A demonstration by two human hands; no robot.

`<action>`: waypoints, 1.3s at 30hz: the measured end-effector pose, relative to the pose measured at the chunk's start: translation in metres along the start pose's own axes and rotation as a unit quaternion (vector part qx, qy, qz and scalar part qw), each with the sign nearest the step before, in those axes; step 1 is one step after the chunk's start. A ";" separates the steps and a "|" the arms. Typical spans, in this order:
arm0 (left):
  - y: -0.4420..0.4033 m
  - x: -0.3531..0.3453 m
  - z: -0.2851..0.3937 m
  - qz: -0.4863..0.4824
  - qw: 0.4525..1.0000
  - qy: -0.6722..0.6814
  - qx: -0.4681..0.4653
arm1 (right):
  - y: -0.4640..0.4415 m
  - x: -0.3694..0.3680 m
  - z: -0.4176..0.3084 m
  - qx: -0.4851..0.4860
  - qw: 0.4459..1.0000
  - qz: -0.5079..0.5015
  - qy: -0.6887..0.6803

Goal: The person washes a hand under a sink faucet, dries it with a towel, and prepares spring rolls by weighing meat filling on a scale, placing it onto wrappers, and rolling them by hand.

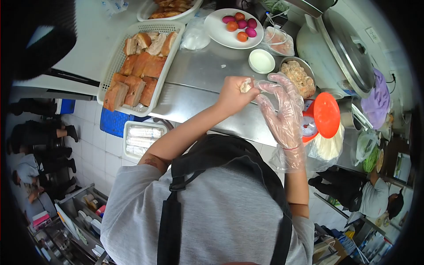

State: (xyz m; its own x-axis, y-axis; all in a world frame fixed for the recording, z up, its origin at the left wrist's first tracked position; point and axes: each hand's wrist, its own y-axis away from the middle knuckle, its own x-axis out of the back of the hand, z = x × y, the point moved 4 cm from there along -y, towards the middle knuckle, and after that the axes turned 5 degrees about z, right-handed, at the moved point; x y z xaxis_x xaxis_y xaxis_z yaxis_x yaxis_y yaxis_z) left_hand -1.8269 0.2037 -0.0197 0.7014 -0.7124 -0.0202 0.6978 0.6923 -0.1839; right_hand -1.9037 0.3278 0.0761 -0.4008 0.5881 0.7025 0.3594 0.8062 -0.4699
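My left hand [237,96] is bare and closed around a small pale, whitish lump [245,85], part of which shows between thumb and fingers. I cannot tell whether the lump is dough. Close on its right is my right hand [282,110], in a clear plastic glove with its fingers apart. The right fingertips reach to the left thumb; whether they touch it is unclear. Beyond the gloved fingers stands a metal bowl [314,74] of lumpy, pale-brown minced mixture [297,76]. Nearby is a small white bowl [261,61] with whitish contents. An orange-red kitchen scale [327,115] stands beside the gloved hand.
A white oval plate [216,31] holds pink and orange balls. At left, a white basket [164,86] contains browned pork slabs [143,64]. A large lidded pot [318,53] stands at right on the steel counter [190,70]. Other people [375,196] are in the background.
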 end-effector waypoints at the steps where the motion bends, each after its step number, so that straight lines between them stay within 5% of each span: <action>1: 0.000 0.001 0.001 -0.003 1.000 0.013 0.006 | -0.001 -0.001 -0.001 0.009 1.000 -0.003 0.006; 6: 0.003 0.001 0.008 -0.063 0.997 -0.007 -0.054 | -0.003 -0.010 0.002 0.029 0.999 -0.021 -0.028; 17: -0.009 0.009 0.015 -0.096 0.995 -0.018 0.001 | -0.002 -0.011 0.001 0.095 0.992 -0.027 0.072; 26: -0.011 0.003 0.015 -0.005 0.993 -0.019 -0.121 | -0.011 -0.007 -0.007 0.107 0.981 -0.062 0.150; 29: -0.013 0.006 0.005 -0.082 0.991 -0.095 -0.050 | -0.015 -0.008 -0.007 0.119 0.975 -0.078 0.169; 39: -0.004 0.004 0.002 0.044 0.997 0.004 -0.059 | -0.025 -0.015 -0.005 0.127 0.982 -0.120 0.073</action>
State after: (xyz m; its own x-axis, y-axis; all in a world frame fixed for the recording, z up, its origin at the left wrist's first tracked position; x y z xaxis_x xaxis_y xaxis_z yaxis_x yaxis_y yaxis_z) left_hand -1.8265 0.1979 -0.0169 0.7578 -0.6507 -0.0486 0.6113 0.7341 -0.2956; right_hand -1.9023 0.2980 0.0799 -0.3159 0.3782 0.8702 0.0395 0.9216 -0.3862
